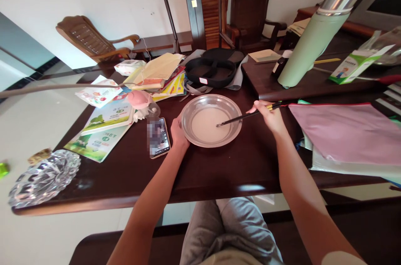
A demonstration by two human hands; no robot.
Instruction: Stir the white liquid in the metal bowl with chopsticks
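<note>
A round, shallow metal basin (212,141) sits on the dark table in front of me, its inside pale and cloudy as if holding some liquid. My left hand (180,133) grips the basin's left rim, with most of the fingers hidden under its side. Between the fingers of my right hand (270,117) are black chopsticks (241,118) with gold bands. They slant down over the right rim, and their tips are at the middle of the basin. A phone (159,137) with a lit screen lies just left of my left hand.
Booklets (106,118) and a pink-topped item (140,100) lie to the left, near a glass dish (46,177). Behind the basin is a black case (210,73). A tall green thermos (313,47) stands back right, above a pink pouch (347,131). Chairs stand beyond the table.
</note>
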